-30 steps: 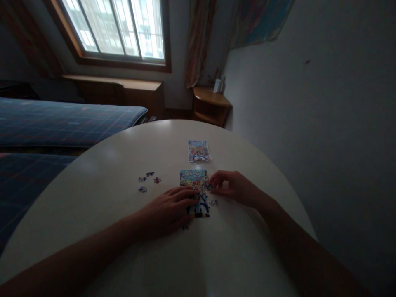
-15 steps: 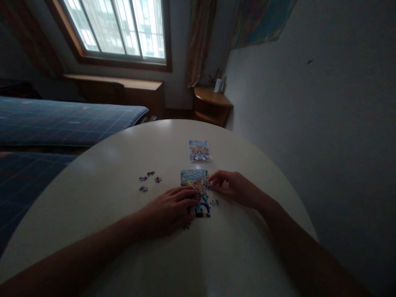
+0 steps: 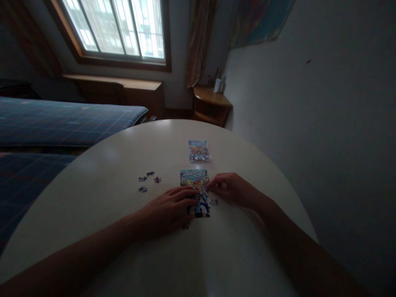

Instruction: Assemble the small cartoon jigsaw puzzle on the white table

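Here, the left hand (image 3: 168, 208) lies flat, fingers together, on the jigsaw puzzle's (image 3: 194, 179) left edge, apparently steadying it on the counter (image 3: 123, 156), while the right hand (image 3: 233, 189) pinches at its right edge, contents indiscernible.

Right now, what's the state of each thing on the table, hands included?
puzzle: flat, looks unfinished at its right edge.
loose pieces: scattered left of the puzzle, untouched.
picture sheet: flat, beyond the puzzle, apart.
left hand: open, fingers on the puzzle's left side.
right hand: fingertips pinched at the puzzle's right edge; piece held unclear.
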### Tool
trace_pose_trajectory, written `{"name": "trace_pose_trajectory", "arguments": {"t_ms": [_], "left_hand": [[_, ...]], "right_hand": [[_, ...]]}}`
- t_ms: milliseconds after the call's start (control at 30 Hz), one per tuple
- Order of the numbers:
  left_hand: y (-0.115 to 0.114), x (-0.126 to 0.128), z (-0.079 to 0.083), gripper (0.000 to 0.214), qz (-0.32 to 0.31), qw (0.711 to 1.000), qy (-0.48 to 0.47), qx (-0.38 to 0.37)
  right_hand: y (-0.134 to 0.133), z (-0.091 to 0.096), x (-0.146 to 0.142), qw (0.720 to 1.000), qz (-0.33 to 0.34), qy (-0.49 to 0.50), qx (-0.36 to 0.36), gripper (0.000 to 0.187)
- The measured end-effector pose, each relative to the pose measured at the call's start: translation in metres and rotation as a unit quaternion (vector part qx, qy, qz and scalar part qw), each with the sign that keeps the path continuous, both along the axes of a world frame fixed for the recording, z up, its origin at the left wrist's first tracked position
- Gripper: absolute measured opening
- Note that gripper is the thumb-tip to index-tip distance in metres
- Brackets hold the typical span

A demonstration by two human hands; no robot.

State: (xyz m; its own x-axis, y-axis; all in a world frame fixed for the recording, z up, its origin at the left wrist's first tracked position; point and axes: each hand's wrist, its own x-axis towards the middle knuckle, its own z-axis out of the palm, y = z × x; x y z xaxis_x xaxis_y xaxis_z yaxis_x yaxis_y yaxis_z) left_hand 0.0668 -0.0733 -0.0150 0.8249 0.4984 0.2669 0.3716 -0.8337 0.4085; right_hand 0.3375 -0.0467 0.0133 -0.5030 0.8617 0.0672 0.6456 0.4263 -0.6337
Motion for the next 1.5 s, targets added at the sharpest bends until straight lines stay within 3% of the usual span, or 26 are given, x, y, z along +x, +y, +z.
{"name": "trace_pose_trajectory", "arguments": {"t_ms": [233,700,933,1100,1367,1500], "left_hand": [[-0.001,0.001,0.003,0.040,0.002,1.000,0.014,0.002],[-0.001,0.000,0.002,0.040,0.002,1.000,0.000,-0.002],[-0.001,0.000,0.003,0.040,0.003,1.000,0.015,0.005],[-0.001,0.000,0.003,0.040,-0.001,0.999,0.029,0.014],[0.000,0.000,-0.002,0.040,-0.003,0.999,0.023,0.027],[-0.001,0.002,0.000,0.040,0.001,0.999,0.014,0.035]], "right_hand": [[0.000,-0.001,-0.004,1.000,0.019,-0.015,0.012,0.015],[-0.002,0.001,-0.007,0.996,-0.025,-0.074,0.049,0.012],[-0.003,0.005,-0.008,0.997,-0.054,-0.047,0.030,0.006],[0.002,0.009,-0.001,0.993,-0.100,-0.031,0.063,0.009],[0.005,-0.008,-0.005,0.980,-0.098,-0.082,0.151,0.038],[0.011,-0.002,0.011,0.979,-0.124,-0.064,0.146,0.017]]}}
